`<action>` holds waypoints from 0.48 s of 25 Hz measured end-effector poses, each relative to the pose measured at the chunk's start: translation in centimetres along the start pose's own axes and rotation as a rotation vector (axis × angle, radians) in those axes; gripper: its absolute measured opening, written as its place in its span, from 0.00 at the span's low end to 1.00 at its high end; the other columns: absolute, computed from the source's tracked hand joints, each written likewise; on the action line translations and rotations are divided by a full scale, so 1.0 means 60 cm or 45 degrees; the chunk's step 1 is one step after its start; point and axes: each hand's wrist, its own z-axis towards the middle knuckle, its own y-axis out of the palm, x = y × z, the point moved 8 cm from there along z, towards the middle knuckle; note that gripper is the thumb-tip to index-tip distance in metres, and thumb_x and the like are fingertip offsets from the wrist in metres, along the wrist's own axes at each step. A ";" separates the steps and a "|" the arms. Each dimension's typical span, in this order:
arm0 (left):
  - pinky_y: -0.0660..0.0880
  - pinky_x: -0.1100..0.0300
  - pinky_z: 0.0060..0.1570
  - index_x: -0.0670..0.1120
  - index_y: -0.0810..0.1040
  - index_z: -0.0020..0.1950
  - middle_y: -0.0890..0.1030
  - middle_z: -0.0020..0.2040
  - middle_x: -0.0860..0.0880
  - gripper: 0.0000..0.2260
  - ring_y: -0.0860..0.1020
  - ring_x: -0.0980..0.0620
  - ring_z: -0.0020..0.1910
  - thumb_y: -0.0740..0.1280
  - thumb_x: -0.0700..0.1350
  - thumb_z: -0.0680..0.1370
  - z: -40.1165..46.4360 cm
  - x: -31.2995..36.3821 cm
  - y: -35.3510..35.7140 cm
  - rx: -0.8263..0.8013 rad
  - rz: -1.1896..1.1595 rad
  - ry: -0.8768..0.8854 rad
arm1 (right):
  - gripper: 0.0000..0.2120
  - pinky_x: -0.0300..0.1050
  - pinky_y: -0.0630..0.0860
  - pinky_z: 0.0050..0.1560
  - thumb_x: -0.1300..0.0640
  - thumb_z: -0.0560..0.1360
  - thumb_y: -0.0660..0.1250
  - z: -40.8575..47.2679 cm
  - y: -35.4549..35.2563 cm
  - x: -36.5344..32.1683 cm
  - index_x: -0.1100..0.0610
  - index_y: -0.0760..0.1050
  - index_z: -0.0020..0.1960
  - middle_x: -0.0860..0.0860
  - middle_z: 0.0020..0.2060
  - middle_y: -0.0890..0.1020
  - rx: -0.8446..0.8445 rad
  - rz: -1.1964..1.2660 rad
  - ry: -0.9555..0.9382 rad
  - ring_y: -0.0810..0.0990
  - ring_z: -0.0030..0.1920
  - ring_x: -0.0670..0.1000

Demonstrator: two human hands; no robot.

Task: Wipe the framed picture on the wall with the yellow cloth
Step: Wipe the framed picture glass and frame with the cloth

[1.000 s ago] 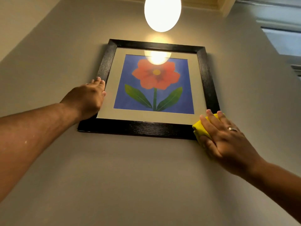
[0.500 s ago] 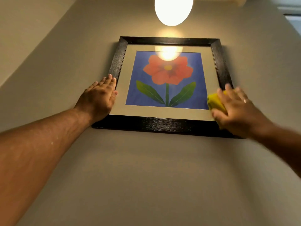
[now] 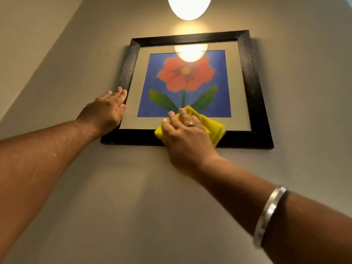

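A framed picture (image 3: 249, 77) with a black frame hangs on the beige wall, showing a red flower with green leaves on blue. My left hand (image 3: 106, 111) lies flat against the frame's lower left corner, fingers together. My right hand (image 3: 182, 134) presses the yellow cloth (image 3: 213, 128) against the glass and the bottom rail, near the middle of the lower edge. The cloth sticks out to the right of my fingers and covers the foot of the flower's stem.
A lit round lamp (image 3: 189, 6) hangs just above the frame, and its glare (image 3: 190, 53) reflects in the top of the glass. Bare wall (image 3: 133, 197) spreads below and to both sides. A side wall (image 3: 28, 35) meets it at the left.
My right hand has slid the cloth from the frame's lower right corner leftward to the middle of the bottom edge. My left hand stays on the lower left corner.
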 end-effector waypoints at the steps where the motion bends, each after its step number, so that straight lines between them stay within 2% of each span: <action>1: 0.57 0.48 0.74 0.50 0.54 0.79 0.55 0.80 0.49 0.24 0.56 0.45 0.78 0.52 0.51 0.83 0.001 0.000 0.001 -0.079 0.019 -0.007 | 0.25 0.60 0.54 0.74 0.54 0.76 0.58 -0.015 0.002 -0.035 0.57 0.62 0.73 0.57 0.75 0.63 0.034 0.029 -0.093 0.56 0.76 0.62; 3: 0.57 0.49 0.74 0.50 0.56 0.78 0.57 0.80 0.49 0.24 0.57 0.45 0.78 0.55 0.49 0.82 -0.009 -0.001 -0.012 -0.235 0.078 -0.017 | 0.24 0.61 0.55 0.73 0.54 0.77 0.60 -0.045 0.008 -0.093 0.56 0.63 0.72 0.56 0.75 0.64 0.034 0.101 -0.285 0.57 0.76 0.62; 5: 0.61 0.50 0.71 0.50 0.64 0.76 0.65 0.77 0.46 0.23 0.63 0.44 0.75 0.59 0.47 0.81 -0.045 -0.007 -0.046 -0.309 0.104 0.001 | 0.23 0.61 0.55 0.73 0.52 0.79 0.60 -0.071 0.019 -0.133 0.54 0.63 0.72 0.55 0.75 0.63 -0.001 0.272 -0.377 0.57 0.76 0.62; 7: 0.67 0.53 0.67 0.49 0.72 0.71 0.74 0.71 0.44 0.21 0.71 0.44 0.70 0.64 0.44 0.78 -0.110 -0.029 -0.093 -0.327 0.109 -0.018 | 0.22 0.58 0.53 0.75 0.52 0.79 0.59 -0.080 0.026 -0.173 0.53 0.64 0.72 0.53 0.75 0.63 -0.096 0.688 -0.260 0.56 0.76 0.61; 9: 0.69 0.62 0.62 0.47 0.74 0.69 0.77 0.68 0.45 0.22 0.74 0.50 0.67 0.69 0.40 0.75 -0.210 -0.070 -0.118 -0.473 -0.037 -0.127 | 0.19 0.51 0.56 0.74 0.53 0.80 0.59 -0.087 0.035 -0.231 0.53 0.67 0.70 0.53 0.73 0.67 -0.263 1.221 -0.063 0.60 0.75 0.58; 10: 0.69 0.66 0.58 0.46 0.73 0.70 0.77 0.68 0.46 0.25 0.74 0.55 0.66 0.71 0.39 0.74 -0.278 -0.096 -0.128 -0.605 -0.129 -0.206 | 0.18 0.48 0.62 0.71 0.55 0.80 0.59 -0.094 0.040 -0.280 0.55 0.69 0.69 0.54 0.69 0.72 -0.355 1.468 0.016 0.66 0.71 0.55; 11: 0.69 0.69 0.56 0.46 0.71 0.72 0.76 0.68 0.48 0.29 0.72 0.58 0.65 0.73 0.39 0.72 -0.344 -0.116 -0.133 -0.721 -0.219 -0.282 | 0.15 0.46 0.68 0.64 0.56 0.80 0.59 -0.106 0.045 -0.330 0.55 0.72 0.65 0.54 0.61 0.78 -0.455 1.653 0.065 0.73 0.63 0.52; 12: 0.69 0.70 0.54 0.46 0.68 0.73 0.75 0.68 0.50 0.32 0.71 0.60 0.65 0.75 0.39 0.71 -0.410 -0.140 -0.141 -0.799 -0.301 -0.371 | 0.11 0.44 0.72 0.54 0.56 0.81 0.58 -0.125 0.049 -0.391 0.55 0.74 0.61 0.51 0.51 0.79 -0.588 1.799 0.078 0.76 0.52 0.49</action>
